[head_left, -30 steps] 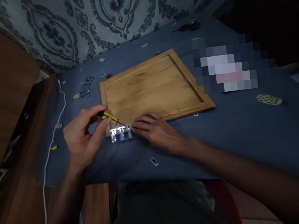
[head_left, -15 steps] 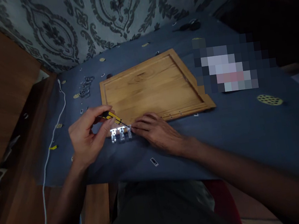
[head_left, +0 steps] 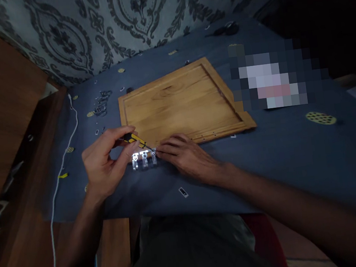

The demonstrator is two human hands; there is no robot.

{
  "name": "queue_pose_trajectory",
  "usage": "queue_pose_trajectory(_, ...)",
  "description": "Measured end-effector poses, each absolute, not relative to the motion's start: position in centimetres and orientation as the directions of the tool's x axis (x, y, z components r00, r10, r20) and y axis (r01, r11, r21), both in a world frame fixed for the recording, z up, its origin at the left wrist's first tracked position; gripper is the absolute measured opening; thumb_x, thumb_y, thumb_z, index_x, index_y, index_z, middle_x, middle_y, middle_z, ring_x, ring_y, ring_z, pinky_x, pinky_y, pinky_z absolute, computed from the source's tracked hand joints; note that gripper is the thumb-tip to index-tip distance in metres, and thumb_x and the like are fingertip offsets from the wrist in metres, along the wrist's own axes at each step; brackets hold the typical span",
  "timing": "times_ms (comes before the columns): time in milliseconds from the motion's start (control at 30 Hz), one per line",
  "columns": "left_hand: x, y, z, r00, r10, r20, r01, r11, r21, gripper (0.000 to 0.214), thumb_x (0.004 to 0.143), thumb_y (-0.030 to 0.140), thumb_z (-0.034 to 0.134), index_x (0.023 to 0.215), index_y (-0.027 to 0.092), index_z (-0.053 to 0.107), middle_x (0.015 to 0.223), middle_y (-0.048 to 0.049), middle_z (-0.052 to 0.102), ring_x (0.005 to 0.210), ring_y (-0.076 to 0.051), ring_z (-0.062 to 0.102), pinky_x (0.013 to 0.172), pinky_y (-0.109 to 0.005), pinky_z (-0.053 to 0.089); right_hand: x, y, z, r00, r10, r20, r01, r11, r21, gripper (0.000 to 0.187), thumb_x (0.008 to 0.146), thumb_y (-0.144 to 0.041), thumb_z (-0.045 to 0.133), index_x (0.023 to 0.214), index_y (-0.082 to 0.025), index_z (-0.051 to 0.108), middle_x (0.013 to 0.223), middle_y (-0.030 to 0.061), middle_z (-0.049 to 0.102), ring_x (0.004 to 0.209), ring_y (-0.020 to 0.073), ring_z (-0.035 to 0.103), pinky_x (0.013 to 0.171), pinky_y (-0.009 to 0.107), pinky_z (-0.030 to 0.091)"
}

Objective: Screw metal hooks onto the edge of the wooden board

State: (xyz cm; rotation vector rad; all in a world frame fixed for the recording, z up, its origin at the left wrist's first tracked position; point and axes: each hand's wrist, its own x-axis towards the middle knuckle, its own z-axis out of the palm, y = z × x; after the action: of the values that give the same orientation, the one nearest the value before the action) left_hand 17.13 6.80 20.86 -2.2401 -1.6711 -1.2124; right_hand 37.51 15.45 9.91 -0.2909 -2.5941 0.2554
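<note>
Between the fingers and thumb of my left hand [head_left: 105, 164] is a small yellow-and-black screwdriver [head_left: 138, 142], its shaft slanting down to the right. The screwdriver tip meets the right end of a shiny metal hook piece [head_left: 145, 159], which has three curved hooks hanging at the near edge of a framed wooden panel [head_left: 175, 108]. My right hand [head_left: 189, 158] rests at the panel's near edge, closed, its fingertips pinching by the rightmost hook. Any screw at the tip is too small to make out.
A white cable [head_left: 66, 153] runs along the left side of the blue patterned cloth [head_left: 281, 159]. Several more metal hooks [head_left: 102, 104] lie at the back left. A dark object [head_left: 230, 28] sits at the back right, near a blurred-out patch. Patterned fabric [head_left: 140, 12] rises behind.
Very little differs. The screwdriver handle has turned and shifted slightly in my left fingers, with its tip at the same hook; my right hand and the panel stay put.
</note>
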Motion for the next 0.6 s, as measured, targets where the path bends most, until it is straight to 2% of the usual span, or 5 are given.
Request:
queue_pose_trajectory(433, 17.25, 6.85, 21.23, 0.088, 0.801, 0.593, 0.845, -0.375, 0.381, 0.019, 0.096, 0.03, 0.073, 0.115, 0.026, 0.074, 0.099, 0.0, 0.079, 0.076, -0.013, 0.074, 0.071, -0.024, 0.064, 37.55, 15.46, 9.93, -0.849, 0.259, 0.461, 0.14, 0.951, -0.276, 0.034, 0.092, -0.005, 0.061, 0.124, -0.013, 0.071, 0.123, 0.0134, 0.076, 0.117, 0.0287, 0.063, 0.101, 0.048, 0.046)
queue_pose_trajectory(600, 17.58, 7.07, 21.27, 0.127, 0.774, 0.62, 0.852, -0.405, 0.331, 0.018, 0.097, 0.027, 0.07, 0.115, 0.025, 0.074, 0.099, -0.0009, 0.078, 0.077, -0.012, 0.071, 0.068, -0.022, 0.062, 37.53, 15.39, 9.99, -0.854, 0.271, 0.444, 0.161, 0.949, -0.27, 0.035, 0.092, -0.005, 0.06, 0.124, -0.016, 0.071, 0.123, 0.0113, 0.076, 0.117, 0.028, 0.062, 0.101, 0.048, 0.047)
